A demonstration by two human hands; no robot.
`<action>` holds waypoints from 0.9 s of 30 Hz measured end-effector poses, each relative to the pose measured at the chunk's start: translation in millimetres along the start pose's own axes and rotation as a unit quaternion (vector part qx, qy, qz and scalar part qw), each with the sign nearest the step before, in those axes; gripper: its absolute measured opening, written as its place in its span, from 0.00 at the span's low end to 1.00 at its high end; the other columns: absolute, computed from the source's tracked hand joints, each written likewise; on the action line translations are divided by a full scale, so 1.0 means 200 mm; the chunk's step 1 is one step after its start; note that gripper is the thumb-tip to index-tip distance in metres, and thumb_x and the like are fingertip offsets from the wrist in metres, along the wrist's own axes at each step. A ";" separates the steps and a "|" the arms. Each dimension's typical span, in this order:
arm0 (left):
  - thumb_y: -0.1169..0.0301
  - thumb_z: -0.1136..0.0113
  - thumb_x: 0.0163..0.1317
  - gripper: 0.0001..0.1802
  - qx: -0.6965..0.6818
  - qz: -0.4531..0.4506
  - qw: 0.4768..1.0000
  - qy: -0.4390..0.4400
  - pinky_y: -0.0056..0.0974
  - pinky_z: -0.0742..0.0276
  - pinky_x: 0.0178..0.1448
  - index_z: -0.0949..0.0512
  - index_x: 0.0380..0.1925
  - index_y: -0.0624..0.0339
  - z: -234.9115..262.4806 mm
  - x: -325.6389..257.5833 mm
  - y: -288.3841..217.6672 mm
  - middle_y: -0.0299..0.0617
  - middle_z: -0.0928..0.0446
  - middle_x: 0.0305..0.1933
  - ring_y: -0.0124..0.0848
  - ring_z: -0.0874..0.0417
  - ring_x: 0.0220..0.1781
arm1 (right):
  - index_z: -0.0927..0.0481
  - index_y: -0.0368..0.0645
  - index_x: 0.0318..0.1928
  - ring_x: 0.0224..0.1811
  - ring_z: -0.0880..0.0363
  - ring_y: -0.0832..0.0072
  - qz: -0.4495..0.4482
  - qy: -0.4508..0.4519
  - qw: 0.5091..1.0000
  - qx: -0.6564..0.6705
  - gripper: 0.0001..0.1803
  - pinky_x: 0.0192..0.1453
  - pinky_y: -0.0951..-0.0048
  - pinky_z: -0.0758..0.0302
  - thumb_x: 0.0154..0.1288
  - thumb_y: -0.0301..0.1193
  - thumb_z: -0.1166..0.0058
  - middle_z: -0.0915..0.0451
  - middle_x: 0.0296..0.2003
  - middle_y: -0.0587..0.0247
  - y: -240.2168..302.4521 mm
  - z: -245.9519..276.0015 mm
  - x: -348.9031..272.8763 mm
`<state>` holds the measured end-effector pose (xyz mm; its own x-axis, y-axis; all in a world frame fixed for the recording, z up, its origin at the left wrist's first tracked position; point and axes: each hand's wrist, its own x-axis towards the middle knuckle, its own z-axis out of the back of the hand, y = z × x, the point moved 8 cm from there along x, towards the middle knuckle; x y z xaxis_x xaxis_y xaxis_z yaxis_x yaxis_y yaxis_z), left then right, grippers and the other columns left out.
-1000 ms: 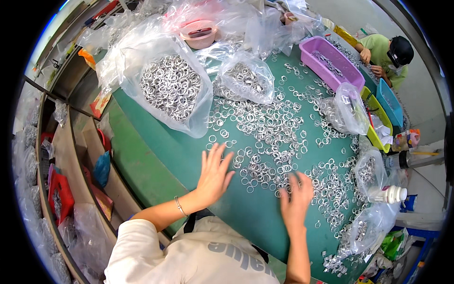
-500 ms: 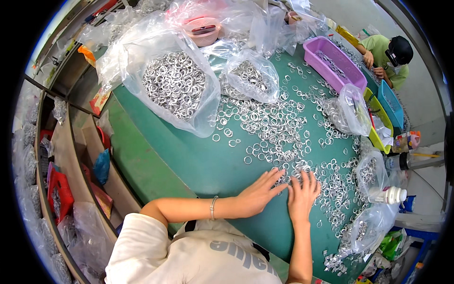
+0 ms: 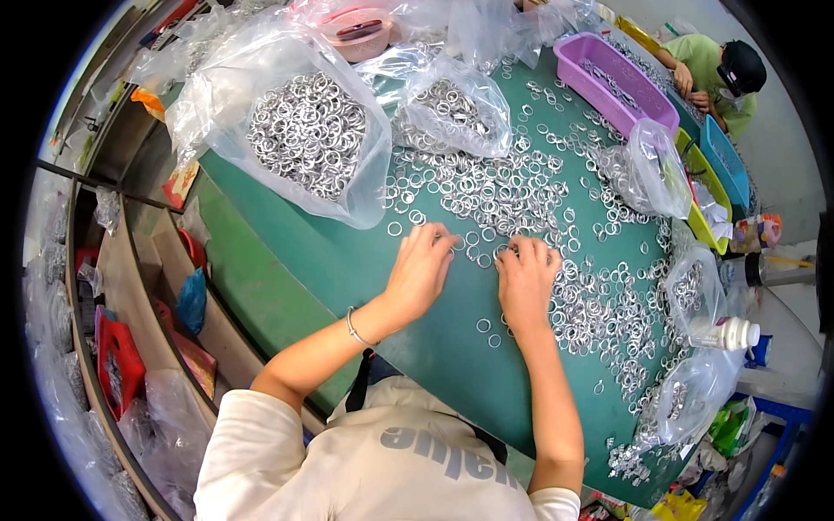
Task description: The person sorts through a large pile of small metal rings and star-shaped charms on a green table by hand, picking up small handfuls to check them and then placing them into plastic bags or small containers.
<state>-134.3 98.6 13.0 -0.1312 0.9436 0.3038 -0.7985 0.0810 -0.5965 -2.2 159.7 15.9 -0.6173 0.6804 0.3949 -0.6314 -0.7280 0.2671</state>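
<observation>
Silver rings (image 3: 499,198) mostly flat, openings upward, left hand (image 3: 420,271), right hand (image 3: 526,285) curled, cannot tell grip

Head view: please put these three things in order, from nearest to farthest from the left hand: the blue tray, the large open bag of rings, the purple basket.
1. Large open bag: ahead and to the left of the left hand.
2. Purple basket: ahead and to the right.
3. Blue tray: farther right, past the purple basket.
</observation>
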 end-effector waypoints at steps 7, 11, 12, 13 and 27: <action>0.79 0.39 0.56 0.13 0.056 -0.072 0.995 0.033 0.43 0.34 0.52 0.23 0.43 0.61 -0.08 0.00 -0.06 0.45 0.29 0.51 0.43 0.30 0.52 | 0.20 0.41 0.35 0.48 0.29 0.60 -0.049 0.122 0.980 0.148 0.09 0.53 0.59 0.37 0.52 0.24 0.37 0.25 0.43 0.61 0.21 0.22 -0.50; 0.77 0.38 0.55 0.11 0.038 -0.062 0.997 0.032 0.42 0.35 0.51 0.24 0.39 0.61 -0.07 0.02 -0.04 0.43 0.29 0.50 0.42 0.29 0.51 | 0.19 0.42 0.40 0.47 0.29 0.60 -0.097 0.111 0.978 0.147 0.15 0.52 0.62 0.35 0.48 0.23 0.34 0.24 0.44 0.60 0.17 0.29 -0.57; 0.78 0.38 0.55 0.09 0.007 -0.059 0.998 0.029 0.43 0.34 0.48 0.24 0.37 0.61 -0.03 -0.02 -0.07 0.42 0.27 0.49 0.42 0.27 0.48 | 0.19 0.41 0.42 0.48 0.28 0.60 -0.134 0.100 0.967 0.192 0.17 0.52 0.61 0.34 0.48 0.24 0.33 0.24 0.45 0.59 0.12 0.30 -0.60; 0.78 0.38 0.55 0.09 -0.012 -0.069 0.996 0.046 0.43 0.34 0.47 0.24 0.37 0.61 -0.03 -0.07 -0.13 0.42 0.27 0.48 0.42 0.27 0.47 | 0.19 0.41 0.43 0.48 0.29 0.60 -0.139 0.082 0.970 0.183 0.17 0.51 0.61 0.34 0.49 0.25 0.34 0.25 0.45 0.59 0.10 0.31 -0.61; 0.82 0.43 0.52 0.22 -0.181 -0.128 0.951 0.214 0.43 0.30 0.56 0.26 0.50 0.67 -0.27 -0.55 -0.52 0.48 0.28 0.53 0.46 0.28 0.55 | 0.20 0.37 0.41 0.44 0.28 0.57 -0.211 -0.013 0.966 0.150 0.11 0.50 0.60 0.31 0.56 0.23 0.38 0.23 0.43 0.57 -0.07 0.32 -0.61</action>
<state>-5.3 3.8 2.7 0.3540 0.9157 0.1902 -0.5065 0.3586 -0.7841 111.8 80.7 20.8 -0.3193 0.9227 0.2161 -0.6577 -0.3800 0.6504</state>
